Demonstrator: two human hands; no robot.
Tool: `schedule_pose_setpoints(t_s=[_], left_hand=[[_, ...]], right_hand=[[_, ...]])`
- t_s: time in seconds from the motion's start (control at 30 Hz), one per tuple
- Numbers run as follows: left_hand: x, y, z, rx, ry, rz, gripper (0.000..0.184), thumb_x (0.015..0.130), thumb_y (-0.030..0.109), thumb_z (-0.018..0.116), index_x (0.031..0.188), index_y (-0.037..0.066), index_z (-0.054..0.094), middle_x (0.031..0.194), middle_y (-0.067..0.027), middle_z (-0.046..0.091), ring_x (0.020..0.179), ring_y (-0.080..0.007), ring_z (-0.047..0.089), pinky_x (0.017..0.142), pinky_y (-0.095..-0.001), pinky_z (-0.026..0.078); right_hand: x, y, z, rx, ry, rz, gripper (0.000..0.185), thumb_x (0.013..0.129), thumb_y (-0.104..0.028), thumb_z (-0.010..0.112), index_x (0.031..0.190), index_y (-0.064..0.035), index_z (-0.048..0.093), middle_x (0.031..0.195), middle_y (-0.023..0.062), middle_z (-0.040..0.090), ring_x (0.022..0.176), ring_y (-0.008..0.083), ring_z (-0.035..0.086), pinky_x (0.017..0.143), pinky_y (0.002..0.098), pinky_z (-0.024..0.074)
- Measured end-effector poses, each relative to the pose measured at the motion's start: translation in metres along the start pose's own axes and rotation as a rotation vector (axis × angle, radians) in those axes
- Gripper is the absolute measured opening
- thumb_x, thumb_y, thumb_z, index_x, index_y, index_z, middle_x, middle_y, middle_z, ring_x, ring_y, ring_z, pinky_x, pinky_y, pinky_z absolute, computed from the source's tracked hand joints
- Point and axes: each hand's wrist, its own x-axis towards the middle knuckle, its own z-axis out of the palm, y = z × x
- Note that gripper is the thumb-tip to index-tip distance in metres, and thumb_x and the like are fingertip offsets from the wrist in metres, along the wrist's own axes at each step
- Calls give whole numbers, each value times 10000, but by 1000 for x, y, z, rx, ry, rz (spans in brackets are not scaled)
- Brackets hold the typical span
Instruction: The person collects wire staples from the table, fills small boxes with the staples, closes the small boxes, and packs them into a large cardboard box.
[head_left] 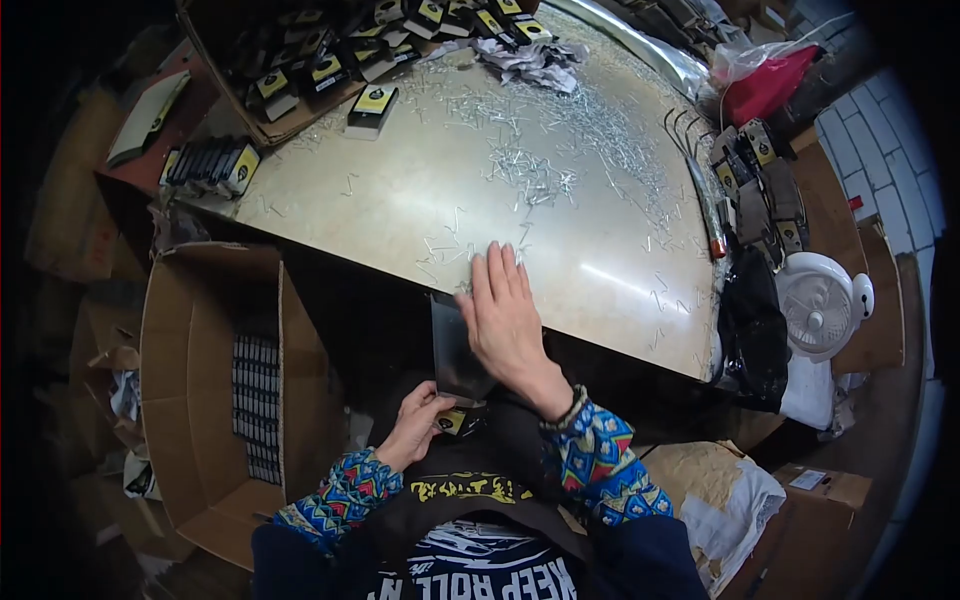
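Observation:
My left hand (416, 428) is closed on the lower end of a clear, dark-looking flat plastic box (456, 350), held upright just below the table's front edge. Beside those fingers a small yellow-and-black label (452, 420) shows at my lap. My right hand (508, 322) lies open and flat at the table edge, fingers stretched forward and close together. Several thin bent metal hooks (436, 248) lie around its fingertips. What is under the right palm is hidden, and I cannot tell whether the box holds anything.
On the table (350, 215) spreads a heap of metal hooks (530, 178). A carton of yellow-and-black boxes (325, 70) stands at the back left. A deep carton (205, 400) with stacked packs is at left. A hand rake (700, 190) and white fan (818, 305) are at right.

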Motion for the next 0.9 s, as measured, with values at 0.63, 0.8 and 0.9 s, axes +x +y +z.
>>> schedule_pose_setpoints(t_s=[0.63, 0.8, 0.9], left_hand=[[4, -4, 10, 110, 29, 97, 267, 860, 101, 586, 1120, 40, 590, 1022, -27, 636, 897, -103, 576, 779, -262, 478], [-5, -2, 12, 554, 40, 259, 528, 791, 139, 713, 1246, 10, 477, 1119, -127, 626, 1065, -219, 608, 933, -349, 478], [-3, -11, 17, 741, 115, 401, 739, 733, 203, 822, 1304, 16, 392, 1137, -194, 607, 1096, -305, 611, 950, -395, 474]], right_hand=[[46, 31, -3, -11, -100, -347, 429, 1000, -300, 541, 1380, -102, 523, 1458, 205, 460, 1382, 406, 394, 1131, 561, 317], [-11, 8, -27, 276, -139, -202, 371, 940, -77, 608, 1310, -84, 586, 1422, 188, 508, 1342, 385, 460, 1091, 471, 404], [-34, 4, -45, 514, -125, -80, 346, 824, 110, 586, 1123, -37, 680, 1268, 156, 619, 1137, 344, 611, 939, 373, 511]])
